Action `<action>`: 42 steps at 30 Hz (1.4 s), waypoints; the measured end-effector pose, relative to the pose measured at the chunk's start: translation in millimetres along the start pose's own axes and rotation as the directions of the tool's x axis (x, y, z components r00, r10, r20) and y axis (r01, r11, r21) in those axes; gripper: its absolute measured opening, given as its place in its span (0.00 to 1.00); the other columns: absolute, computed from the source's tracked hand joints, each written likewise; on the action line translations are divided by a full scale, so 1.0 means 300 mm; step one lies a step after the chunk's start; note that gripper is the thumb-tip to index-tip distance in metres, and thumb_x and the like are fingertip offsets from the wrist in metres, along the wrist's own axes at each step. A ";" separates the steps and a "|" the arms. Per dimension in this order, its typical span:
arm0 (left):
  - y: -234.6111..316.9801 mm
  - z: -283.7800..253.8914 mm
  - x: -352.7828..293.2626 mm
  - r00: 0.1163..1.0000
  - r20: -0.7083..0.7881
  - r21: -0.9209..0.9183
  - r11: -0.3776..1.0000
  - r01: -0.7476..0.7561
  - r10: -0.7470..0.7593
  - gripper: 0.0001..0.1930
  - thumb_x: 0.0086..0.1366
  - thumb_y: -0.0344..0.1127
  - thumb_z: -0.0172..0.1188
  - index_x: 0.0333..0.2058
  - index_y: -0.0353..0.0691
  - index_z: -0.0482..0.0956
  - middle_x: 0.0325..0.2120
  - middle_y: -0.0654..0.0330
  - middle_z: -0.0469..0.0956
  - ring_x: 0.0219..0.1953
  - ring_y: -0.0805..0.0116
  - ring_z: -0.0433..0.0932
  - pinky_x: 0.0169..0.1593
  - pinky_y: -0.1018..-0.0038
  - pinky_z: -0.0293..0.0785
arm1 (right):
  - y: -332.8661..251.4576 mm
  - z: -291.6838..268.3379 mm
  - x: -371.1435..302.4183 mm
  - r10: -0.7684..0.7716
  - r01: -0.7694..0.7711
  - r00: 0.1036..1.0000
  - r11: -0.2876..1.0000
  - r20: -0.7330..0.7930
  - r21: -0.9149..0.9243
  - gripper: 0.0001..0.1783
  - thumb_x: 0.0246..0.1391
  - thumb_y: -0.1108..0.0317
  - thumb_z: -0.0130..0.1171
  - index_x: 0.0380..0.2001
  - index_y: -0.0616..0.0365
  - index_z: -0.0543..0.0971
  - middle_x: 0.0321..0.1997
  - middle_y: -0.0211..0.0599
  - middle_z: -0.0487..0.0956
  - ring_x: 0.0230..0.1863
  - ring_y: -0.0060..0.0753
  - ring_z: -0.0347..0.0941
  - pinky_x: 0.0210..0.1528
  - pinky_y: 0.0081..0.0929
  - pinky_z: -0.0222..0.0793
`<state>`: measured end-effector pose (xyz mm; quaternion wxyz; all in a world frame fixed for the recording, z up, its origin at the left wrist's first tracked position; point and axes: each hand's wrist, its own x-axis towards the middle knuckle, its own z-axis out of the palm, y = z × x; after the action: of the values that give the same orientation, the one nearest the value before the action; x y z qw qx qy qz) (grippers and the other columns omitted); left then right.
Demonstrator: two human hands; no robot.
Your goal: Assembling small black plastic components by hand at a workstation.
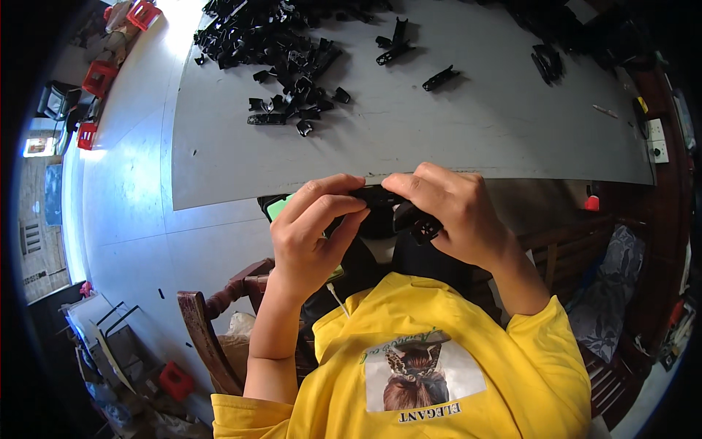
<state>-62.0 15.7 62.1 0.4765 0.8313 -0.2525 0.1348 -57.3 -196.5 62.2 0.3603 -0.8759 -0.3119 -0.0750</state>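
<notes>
Both hands meet just off the near edge of the grey tabletop [409, 139]. With thumb and fingertips, my left hand [307, 230] pinches the left end of a small black plastic part [379, 196]. My right hand [457, 208] grips its right end, thumb and index finger close together. Under the right fingers sits a further black piece [425, 230] with holes in it; whether it joins the pinched part I cannot tell. Fingers cover much of both. Farther up the table lie single black plastic pieces [441, 77], some long and narrow.
A large heap of black pieces [256, 33] covers the far left of the table, with strays nearer. More black pieces [547, 64] lie far right, beside a thin pen-like object [605, 111]. A wooden chair arm [197, 329] stands left of me. A white cable [336, 300] hangs near my lap.
</notes>
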 end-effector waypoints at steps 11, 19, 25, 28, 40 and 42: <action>0.044 0.007 -0.086 0.998 0.068 -0.092 0.996 -0.011 0.017 0.08 0.48 0.18 0.67 0.27 0.33 0.77 0.36 0.50 0.79 0.36 0.60 0.81 0.37 0.73 0.78 | -0.034 -0.008 -0.067 -0.040 0.028 0.995 0.991 0.088 0.133 0.20 0.42 0.74 0.62 0.43 0.60 0.76 0.23 0.40 0.71 0.22 0.42 0.72 0.23 0.33 0.65; 0.076 0.100 -0.264 0.971 0.166 -0.414 0.882 0.225 -0.170 0.09 0.56 0.25 0.63 0.36 0.32 0.76 0.41 0.48 0.77 0.44 0.57 0.78 0.47 0.70 0.76 | -0.081 0.077 -0.269 0.152 -0.190 0.979 0.920 0.135 0.344 0.23 0.37 0.74 0.66 0.41 0.63 0.75 0.29 0.41 0.76 0.27 0.42 0.76 0.26 0.30 0.69; 0.091 0.157 -0.276 0.838 0.479 -0.831 0.173 0.528 -0.260 0.30 0.74 0.49 0.33 0.41 0.26 0.76 0.43 0.44 0.78 0.51 0.54 0.75 0.59 0.63 0.66 | -0.123 0.137 -0.284 -0.076 0.009 0.979 0.942 0.187 0.337 0.16 0.41 0.71 0.64 0.35 0.68 0.79 0.31 0.44 0.79 0.29 0.42 0.79 0.31 0.31 0.75; 0.107 0.148 -0.261 0.891 0.353 -0.839 0.326 0.436 -0.284 0.30 0.74 0.48 0.33 0.32 0.26 0.78 0.34 0.45 0.81 0.42 0.52 0.80 0.54 0.60 0.71 | -0.140 0.141 -0.276 -0.093 0.024 0.972 0.952 0.215 0.305 0.14 0.41 0.74 0.62 0.35 0.65 0.80 0.31 0.40 0.80 0.30 0.39 0.79 0.29 0.29 0.76; 0.060 0.167 -0.232 0.923 0.238 -0.651 0.656 0.382 -0.302 0.18 0.71 0.39 0.43 0.38 0.28 0.77 0.42 0.47 0.77 0.47 0.57 0.75 0.53 0.66 0.69 | -0.084 0.156 -0.230 -0.074 0.002 0.942 0.977 0.327 0.216 0.21 0.40 0.70 0.60 0.43 0.58 0.75 0.32 0.40 0.78 0.31 0.42 0.78 0.33 0.33 0.76; -0.007 0.128 -0.175 0.980 0.088 -0.414 0.888 0.201 -0.181 0.12 0.66 0.35 0.50 0.38 0.31 0.77 0.41 0.49 0.77 0.46 0.56 0.75 0.52 0.68 0.68 | -0.036 0.114 -0.173 -0.014 -0.032 0.971 0.982 0.238 0.188 0.15 0.37 0.70 0.62 0.33 0.58 0.75 0.29 0.41 0.75 0.30 0.44 0.75 0.31 0.37 0.72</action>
<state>-105.5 -1.2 16.5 0.6493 0.7327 -0.2037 0.0102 -108.2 -193.0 25.0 0.4028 -0.8415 -0.3547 0.0622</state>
